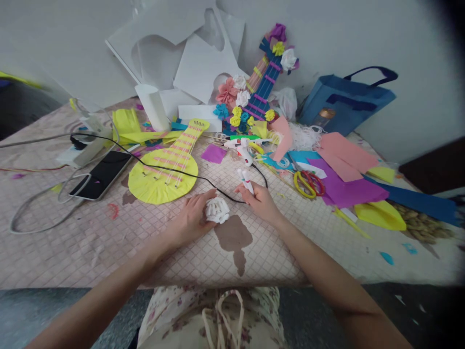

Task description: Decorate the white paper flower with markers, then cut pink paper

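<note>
My left hand (192, 213) is closed on a white paper flower (217, 210), held just over the table at its near middle. My right hand (262, 201) is closed around what look like slim white marker pens (245, 181), their ends pointing up and away from me. Just beyond that hand lies a white glue gun (242, 149), its black cord (203, 178) running left across the table. To the left of my left hand lies a yellow paper-covered, guitar-like instrument (163, 177) with pink strips and strings along its neck.
A dark-screened phone (103, 174) and a power strip (82, 151) with loose cables are at left. Scissors (305, 184), purple paper (348, 191) and pink paper (347, 155) lie at right. A flower-decorated blue instrument (263, 89) and a blue bag (345, 104) stand behind.
</note>
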Demonstrator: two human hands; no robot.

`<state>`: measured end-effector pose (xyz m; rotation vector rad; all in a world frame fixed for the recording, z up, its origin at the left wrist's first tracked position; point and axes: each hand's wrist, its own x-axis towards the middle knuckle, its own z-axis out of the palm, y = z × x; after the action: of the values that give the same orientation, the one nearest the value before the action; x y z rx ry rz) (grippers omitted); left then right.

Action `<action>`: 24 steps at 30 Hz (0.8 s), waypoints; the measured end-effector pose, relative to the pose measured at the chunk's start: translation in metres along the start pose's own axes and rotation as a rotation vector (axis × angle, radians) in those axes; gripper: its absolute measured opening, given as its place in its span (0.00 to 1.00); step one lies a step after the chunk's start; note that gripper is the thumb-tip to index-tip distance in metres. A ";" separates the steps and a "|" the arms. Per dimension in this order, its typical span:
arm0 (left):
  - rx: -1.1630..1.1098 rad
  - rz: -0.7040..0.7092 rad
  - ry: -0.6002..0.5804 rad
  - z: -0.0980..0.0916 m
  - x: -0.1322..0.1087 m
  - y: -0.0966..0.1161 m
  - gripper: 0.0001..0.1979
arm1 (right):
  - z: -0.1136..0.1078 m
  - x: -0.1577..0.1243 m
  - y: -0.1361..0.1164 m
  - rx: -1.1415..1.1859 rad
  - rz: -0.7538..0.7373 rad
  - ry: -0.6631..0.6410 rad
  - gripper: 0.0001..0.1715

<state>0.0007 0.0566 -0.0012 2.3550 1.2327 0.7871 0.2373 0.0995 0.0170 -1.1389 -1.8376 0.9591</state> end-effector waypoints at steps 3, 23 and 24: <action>-0.016 0.001 0.001 0.000 0.000 -0.001 0.36 | 0.000 0.000 0.000 -0.003 0.005 -0.003 0.20; -0.325 -0.137 0.151 -0.027 0.040 0.006 0.22 | -0.003 0.016 -0.014 0.776 0.281 -0.215 0.12; -0.392 -0.176 0.156 -0.030 0.049 0.011 0.21 | -0.003 0.019 -0.016 0.792 0.283 -0.289 0.13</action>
<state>0.0117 0.0937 0.0429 1.8764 1.1983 1.0591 0.2281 0.1127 0.0360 -0.7823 -1.2818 1.8774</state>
